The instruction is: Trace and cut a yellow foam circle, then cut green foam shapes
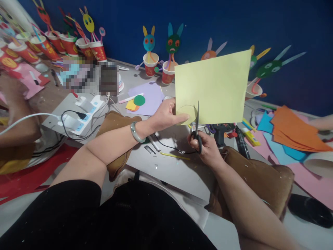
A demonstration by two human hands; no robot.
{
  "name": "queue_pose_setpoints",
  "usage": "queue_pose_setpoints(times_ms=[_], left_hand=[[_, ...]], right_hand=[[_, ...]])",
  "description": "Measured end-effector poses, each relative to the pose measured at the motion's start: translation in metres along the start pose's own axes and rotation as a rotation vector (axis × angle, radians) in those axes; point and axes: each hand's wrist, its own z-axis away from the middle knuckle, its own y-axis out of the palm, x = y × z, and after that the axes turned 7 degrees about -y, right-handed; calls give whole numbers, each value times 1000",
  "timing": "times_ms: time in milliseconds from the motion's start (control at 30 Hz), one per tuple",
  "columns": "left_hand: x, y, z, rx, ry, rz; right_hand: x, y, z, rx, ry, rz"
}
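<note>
My left hand [166, 116] pinches the lower left corner of a pale yellow sheet of paper [215, 86], thumb in front and fingers behind. A circle is drawn on the sheet beside the thumb. My right hand [206, 147] is closed round the black handles of a pair of scissors [198, 119]. The blades point upward at the sheet's lower edge, just right of the drawn circle; I cannot tell how far they have cut. Below the hands, a yellow strip [175, 156] lies on the table.
Paper cups with paper-headed figures [150, 64] stand along the blue wall. A power strip [90, 114] with cables lies left, a lilac sheet [149, 95] with coloured discs ahead. Orange paper [293, 128] and a brown cushion [255, 177] are right. Another person's arm [18, 104] rests at far left.
</note>
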Motion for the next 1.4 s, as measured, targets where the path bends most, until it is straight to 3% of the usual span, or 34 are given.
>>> queue_pose_setpoints(times_ms=[467, 1400], left_hand=[[-6, 2, 3, 35, -8, -9], [-3, 1, 2, -14, 51, -45]], right_hand=[[1, -1, 1, 22, -13, -7], [2, -2, 0, 3, 7, 5]])
